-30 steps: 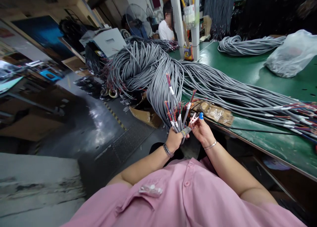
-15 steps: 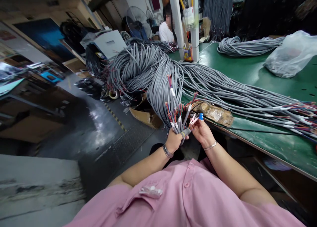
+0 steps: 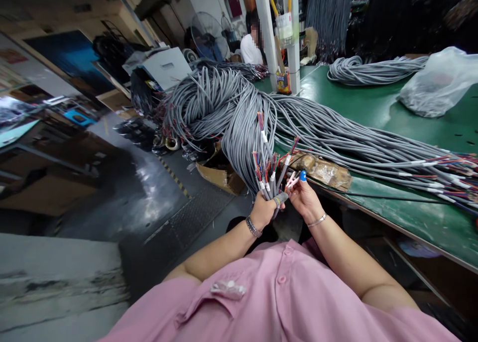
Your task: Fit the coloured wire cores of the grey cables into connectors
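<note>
My left hand (image 3: 264,210) is closed around a bunch of grey cables (image 3: 274,187), their white-banded ends pointing up with thin coloured wires fanning out. A grey cover is on its thumb. Close beside it, my right hand (image 3: 303,198) pinches a small pale pink piece with white prongs, perhaps a cable end (image 3: 292,180); its exact kind is hard to make out. A blue cover (image 3: 303,175) caps a digit of this hand. Behind both hands, a thick pile of grey cables (image 3: 239,118) spills over the table edge.
The green table (image 3: 381,192) holds long cables with stripped ends at right, a coiled cable bundle (image 3: 373,70) and a clear plastic bag (image 3: 436,85). A taped wooden block (image 3: 323,170) lies at its edge. A cardboard box (image 3: 220,175) stands below; a person (image 3: 251,48) sits behind.
The cable ends in my left hand have shifted slightly right. My right hand stays almost in the same place, still pinching the small piece.
</note>
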Demonstrator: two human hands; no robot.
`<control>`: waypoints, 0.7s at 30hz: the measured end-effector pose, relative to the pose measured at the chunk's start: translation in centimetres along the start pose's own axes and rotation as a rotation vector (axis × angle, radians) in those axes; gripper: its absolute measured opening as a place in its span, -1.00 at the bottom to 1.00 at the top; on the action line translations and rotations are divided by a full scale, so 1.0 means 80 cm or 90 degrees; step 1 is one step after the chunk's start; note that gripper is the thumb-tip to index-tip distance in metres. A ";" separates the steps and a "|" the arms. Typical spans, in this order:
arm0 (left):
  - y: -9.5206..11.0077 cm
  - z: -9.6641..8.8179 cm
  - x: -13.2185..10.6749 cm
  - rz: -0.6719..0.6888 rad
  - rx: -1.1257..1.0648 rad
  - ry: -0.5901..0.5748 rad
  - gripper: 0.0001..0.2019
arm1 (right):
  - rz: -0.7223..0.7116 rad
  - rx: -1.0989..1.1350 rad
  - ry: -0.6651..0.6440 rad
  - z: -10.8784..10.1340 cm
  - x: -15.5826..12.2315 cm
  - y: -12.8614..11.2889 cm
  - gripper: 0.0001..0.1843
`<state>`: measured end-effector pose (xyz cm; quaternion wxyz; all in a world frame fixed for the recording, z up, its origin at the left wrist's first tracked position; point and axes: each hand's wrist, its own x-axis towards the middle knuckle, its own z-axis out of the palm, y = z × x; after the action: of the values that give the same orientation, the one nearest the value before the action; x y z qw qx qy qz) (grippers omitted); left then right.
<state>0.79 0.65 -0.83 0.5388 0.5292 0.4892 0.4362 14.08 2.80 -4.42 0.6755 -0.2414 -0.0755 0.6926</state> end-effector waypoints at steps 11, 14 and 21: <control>-0.004 0.001 0.001 0.007 -0.021 0.004 -0.70 | 0.001 0.021 0.021 0.007 -0.002 0.000 -0.67; -0.006 0.003 -0.002 0.016 -0.033 0.009 -0.69 | 0.014 0.025 0.016 0.006 -0.004 -0.001 -0.65; -0.013 0.003 -0.005 0.050 -0.038 -0.003 -0.71 | 0.050 0.002 -0.036 0.001 -0.006 -0.004 -0.60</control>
<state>0.91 0.13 -1.87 0.5381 0.5329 0.4532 0.4701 14.28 2.36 -4.08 0.6460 -0.2234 -0.0840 0.7251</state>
